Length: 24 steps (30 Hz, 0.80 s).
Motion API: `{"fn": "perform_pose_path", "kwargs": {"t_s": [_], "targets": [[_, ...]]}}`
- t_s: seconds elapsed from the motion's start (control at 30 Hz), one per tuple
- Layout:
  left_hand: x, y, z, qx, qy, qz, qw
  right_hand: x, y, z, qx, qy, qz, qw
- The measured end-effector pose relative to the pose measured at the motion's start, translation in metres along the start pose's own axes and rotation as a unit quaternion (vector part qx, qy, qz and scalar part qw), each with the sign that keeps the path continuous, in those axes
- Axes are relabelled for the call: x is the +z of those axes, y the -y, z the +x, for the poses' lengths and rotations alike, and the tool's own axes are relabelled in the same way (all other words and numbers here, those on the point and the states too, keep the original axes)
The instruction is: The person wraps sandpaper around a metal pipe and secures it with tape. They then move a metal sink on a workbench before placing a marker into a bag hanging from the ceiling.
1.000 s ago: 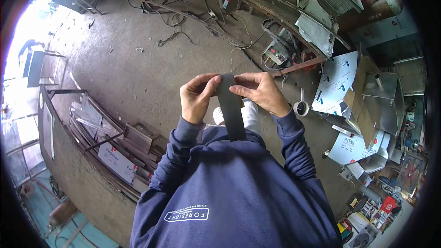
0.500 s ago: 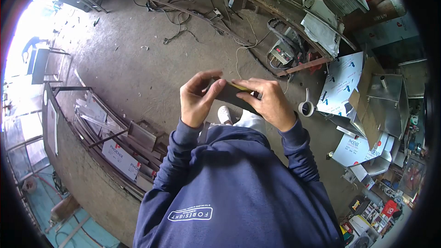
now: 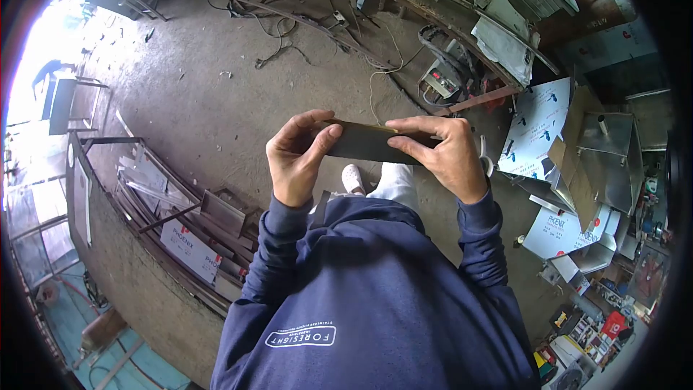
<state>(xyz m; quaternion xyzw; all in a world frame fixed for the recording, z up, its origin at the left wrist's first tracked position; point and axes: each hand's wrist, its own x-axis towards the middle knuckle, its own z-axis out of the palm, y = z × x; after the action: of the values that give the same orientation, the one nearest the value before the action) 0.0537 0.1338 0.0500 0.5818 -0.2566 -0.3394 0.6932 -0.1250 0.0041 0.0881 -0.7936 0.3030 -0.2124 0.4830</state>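
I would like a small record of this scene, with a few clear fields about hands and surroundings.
left hand: pinches one end of the dark strip
right hand: grips the strip's other end
strip: flat, roughly crosswise, yellowish along far edge
clothing: dark blue top, FORESIGHT printed on it
beyond hands: grey floor; box-shaped machine with thick cables
left side: panel marked PHOENIX
right side: printed sheet

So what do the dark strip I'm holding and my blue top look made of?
The dark strip could be abrasive cloth or rubber, I can't tell which: matte, with a yellowish edge. The blue top looks like soft, matte fabric, since it bunches into folds.
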Motion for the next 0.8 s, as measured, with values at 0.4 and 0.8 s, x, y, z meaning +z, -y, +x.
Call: {"fn": "perform_pose_path", "kwargs": {"t_s": [0.4, 0.8], "targets": [[0.001, -0.002, -0.006, 0.01, -0.005, 0.008, 1.0, -0.011, 0.002, 0.001, -0.033, 0.019, -0.011, 0.999], [0.0, -0.002, -0.009, -0.051, 0.004, -0.12, 0.991, -0.012, 0.009, 0.001, -0.036, 0.019, -0.003, 0.999]]}}
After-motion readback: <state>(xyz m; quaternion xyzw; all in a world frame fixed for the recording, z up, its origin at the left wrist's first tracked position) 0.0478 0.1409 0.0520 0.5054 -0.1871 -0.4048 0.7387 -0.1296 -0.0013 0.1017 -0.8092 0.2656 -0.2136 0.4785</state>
